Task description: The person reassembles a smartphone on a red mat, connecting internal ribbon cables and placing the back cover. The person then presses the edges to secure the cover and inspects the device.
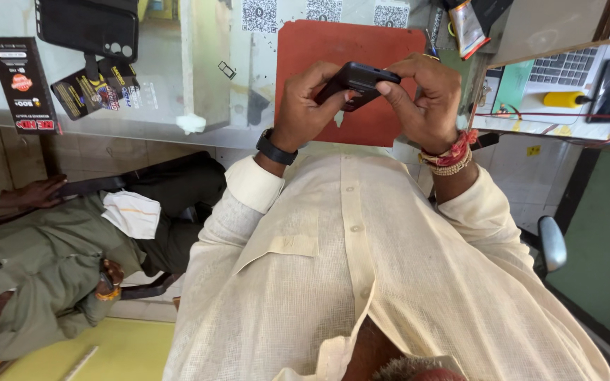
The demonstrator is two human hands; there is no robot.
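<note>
A black phone (356,82) is held above a red mat (351,49) on the glass counter. My left hand (307,106) grips its left end with thumb and fingers wrapped around it; a black band sits on that wrist. My right hand (425,95) clasps the phone's right end, fingertips pressing its top edge; red and beaded threads circle that wrist. Both cream sleeves reach forward from my chest.
A second black phone (90,27) and black printed packets (22,83) lie on the counter (171,85) at left. A laptop (563,67), a yellow tube and red wires sit at right. Another person in olive clothes (44,268) sits at the left. A chair armrest (552,243) is at right.
</note>
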